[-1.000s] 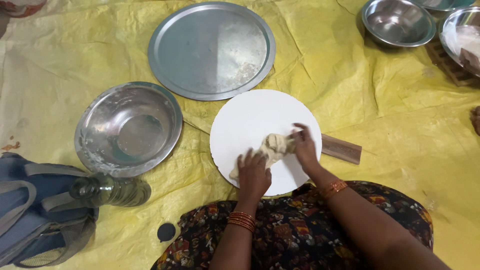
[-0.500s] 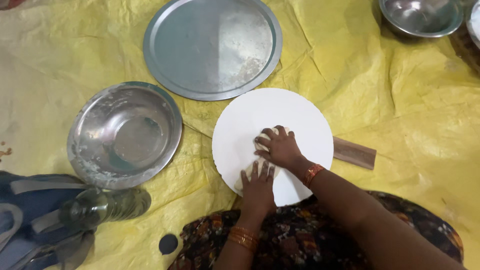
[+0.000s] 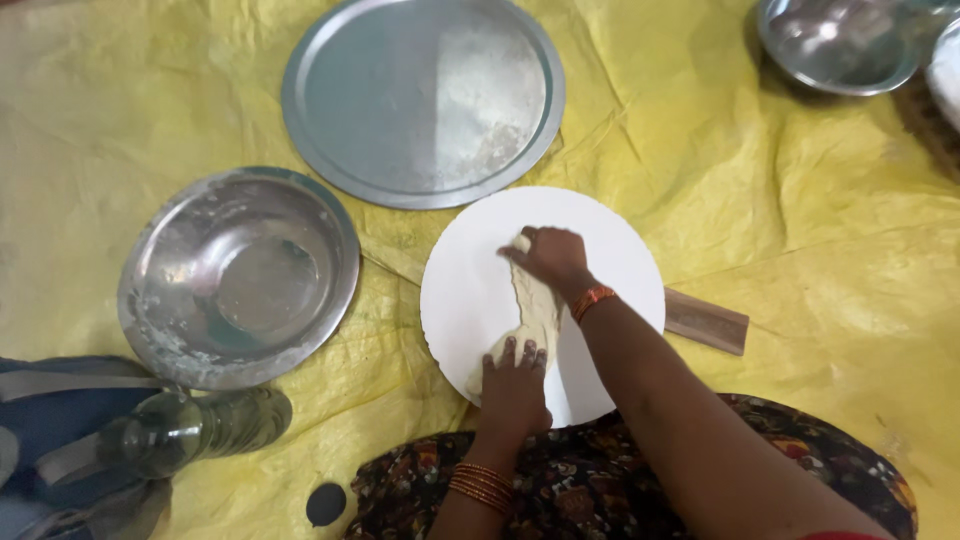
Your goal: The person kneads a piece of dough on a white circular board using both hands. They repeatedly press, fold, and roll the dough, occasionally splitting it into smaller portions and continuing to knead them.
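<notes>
Yellow plastic sheet (image 3: 800, 260) is covering the floor; a person is sitting at its near edge. On a round white board (image 3: 460, 300), the left hand (image 3: 515, 385) is pressing down flat on the near end of a pale dough strip (image 3: 535, 305), while the right hand (image 3: 548, 257) is gripping and pulling the far end. Dough is stretched long, not yet shaped round or flat. Left of the hands, an empty steel bowl (image 3: 238, 275); beyond them, a bare steel plate (image 3: 423, 98).
</notes>
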